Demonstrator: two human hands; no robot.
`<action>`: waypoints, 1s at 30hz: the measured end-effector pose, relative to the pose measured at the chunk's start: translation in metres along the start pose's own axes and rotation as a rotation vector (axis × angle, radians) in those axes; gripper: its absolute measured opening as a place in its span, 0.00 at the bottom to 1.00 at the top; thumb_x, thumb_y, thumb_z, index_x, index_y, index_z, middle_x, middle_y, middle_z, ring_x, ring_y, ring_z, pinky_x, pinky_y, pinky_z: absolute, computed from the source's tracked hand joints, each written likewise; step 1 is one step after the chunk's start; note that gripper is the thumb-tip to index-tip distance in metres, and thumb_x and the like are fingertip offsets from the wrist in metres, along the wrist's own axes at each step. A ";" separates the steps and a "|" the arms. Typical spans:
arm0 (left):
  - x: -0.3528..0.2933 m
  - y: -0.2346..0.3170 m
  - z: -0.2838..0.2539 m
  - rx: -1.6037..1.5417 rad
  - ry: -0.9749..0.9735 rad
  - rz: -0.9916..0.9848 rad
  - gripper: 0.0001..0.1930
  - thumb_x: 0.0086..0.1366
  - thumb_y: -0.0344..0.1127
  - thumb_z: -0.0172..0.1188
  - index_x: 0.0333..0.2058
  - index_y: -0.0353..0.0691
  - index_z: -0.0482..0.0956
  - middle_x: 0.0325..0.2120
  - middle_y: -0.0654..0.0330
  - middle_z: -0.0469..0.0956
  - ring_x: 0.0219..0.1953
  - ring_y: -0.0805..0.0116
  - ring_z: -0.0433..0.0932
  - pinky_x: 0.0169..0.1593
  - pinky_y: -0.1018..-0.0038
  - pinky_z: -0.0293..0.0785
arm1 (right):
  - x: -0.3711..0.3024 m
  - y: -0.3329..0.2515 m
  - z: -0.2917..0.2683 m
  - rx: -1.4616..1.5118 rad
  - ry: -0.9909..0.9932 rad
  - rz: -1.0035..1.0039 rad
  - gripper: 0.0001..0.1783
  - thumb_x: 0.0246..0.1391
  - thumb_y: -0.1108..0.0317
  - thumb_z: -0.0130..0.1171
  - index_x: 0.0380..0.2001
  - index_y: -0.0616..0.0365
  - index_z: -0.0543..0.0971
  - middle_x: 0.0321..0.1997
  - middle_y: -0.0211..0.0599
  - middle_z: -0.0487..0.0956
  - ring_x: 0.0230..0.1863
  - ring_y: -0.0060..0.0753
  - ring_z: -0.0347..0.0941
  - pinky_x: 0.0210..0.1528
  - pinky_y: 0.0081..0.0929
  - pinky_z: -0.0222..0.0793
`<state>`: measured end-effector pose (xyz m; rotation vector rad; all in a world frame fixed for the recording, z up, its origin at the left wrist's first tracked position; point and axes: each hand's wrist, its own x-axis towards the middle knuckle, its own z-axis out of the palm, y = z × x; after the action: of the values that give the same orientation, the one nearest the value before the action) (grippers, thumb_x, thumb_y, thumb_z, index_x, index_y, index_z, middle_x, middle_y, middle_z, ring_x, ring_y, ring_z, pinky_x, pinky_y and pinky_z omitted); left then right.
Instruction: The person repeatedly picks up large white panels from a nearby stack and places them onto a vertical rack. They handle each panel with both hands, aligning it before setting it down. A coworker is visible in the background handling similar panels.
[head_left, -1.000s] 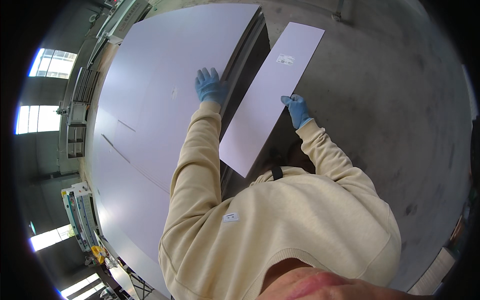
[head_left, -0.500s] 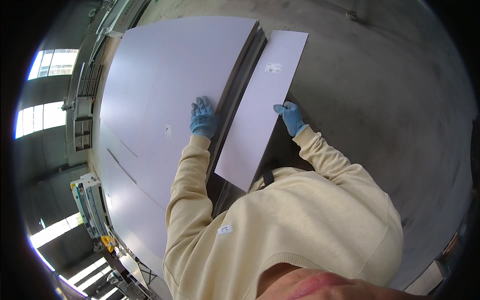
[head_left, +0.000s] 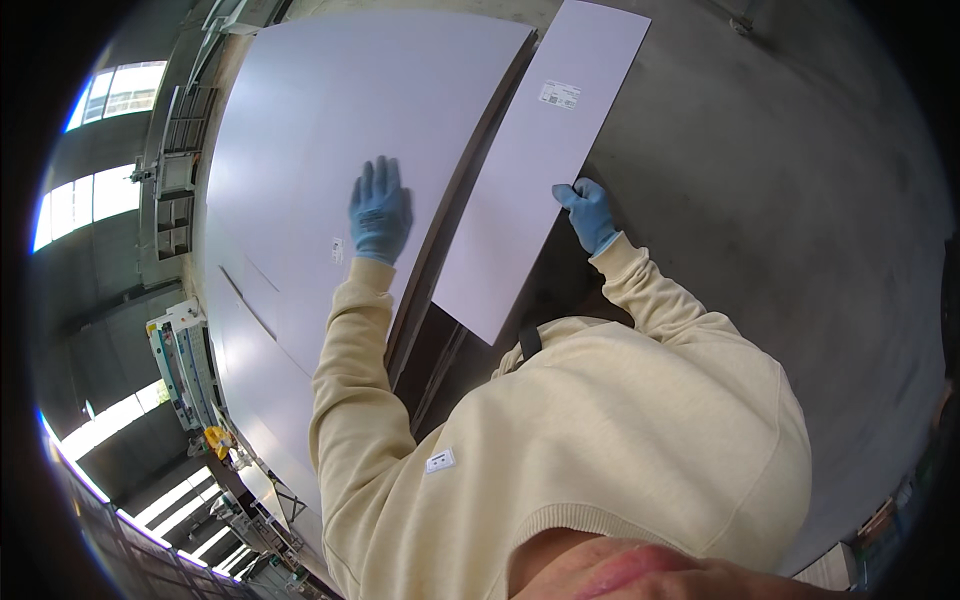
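Pale lilac narrow panel [head_left: 530, 165] located just right of the large sheet [head_left: 290, 130], its long side running roughly along that sheet's right edge; contact between the two cannot be told. White label [head_left: 560, 94] on the panel's upper part.

Right hand [head_left: 588, 215], blue-gloved, at the panel's side away from the large sheet: grip clenched on the panel's right long edge, thumb over the top face.

Left hand [head_left: 380, 212], also blue-gloved, over the large sheet near its right edge: palm down, fingers extended, grip released, nothing grasped. Pressure on the surface not readable.

Small tag [head_left: 337, 250] on the large sheet, just left of the left hand. Grey floor [head_left: 760, 200] right of the large sheet, beyond the panel. Green-and-white machine [head_left: 180, 345] left of the large sheet.
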<state>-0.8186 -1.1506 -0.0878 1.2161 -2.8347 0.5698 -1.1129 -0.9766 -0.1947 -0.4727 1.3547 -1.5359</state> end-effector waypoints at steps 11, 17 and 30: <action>0.056 0.039 0.088 -0.165 -0.180 -0.081 0.44 0.69 0.51 0.59 0.73 0.29 0.51 0.71 0.30 0.57 0.72 0.27 0.57 0.73 0.44 0.57 | 0.018 0.025 -0.021 -0.114 0.011 -0.007 0.26 0.59 0.64 0.68 0.15 0.53 0.63 0.17 0.21 0.61 0.22 0.17 0.54 0.23 0.28 0.56; 0.057 0.057 0.084 -0.048 -0.290 -0.073 0.42 0.71 0.46 0.54 0.72 0.24 0.49 0.70 0.25 0.56 0.69 0.22 0.62 0.67 0.39 0.67 | 0.009 0.020 -0.030 -0.076 0.026 0.018 0.26 0.58 0.63 0.68 0.15 0.54 0.63 0.17 0.22 0.61 0.22 0.18 0.54 0.24 0.29 0.57; 0.073 0.067 -0.024 -0.084 -0.354 -0.147 0.38 0.72 0.39 0.47 0.75 0.33 0.45 0.73 0.34 0.55 0.69 0.30 0.66 0.64 0.40 0.71 | 0.024 0.013 -0.018 -0.056 -0.139 0.047 0.23 0.58 0.61 0.66 0.17 0.60 0.67 0.18 0.30 0.64 0.24 0.21 0.59 0.26 0.32 0.61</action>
<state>-0.9199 -1.1515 -0.0771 1.6375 -2.9652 0.2473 -1.1318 -0.9861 -0.2194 -0.5683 1.2949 -1.4037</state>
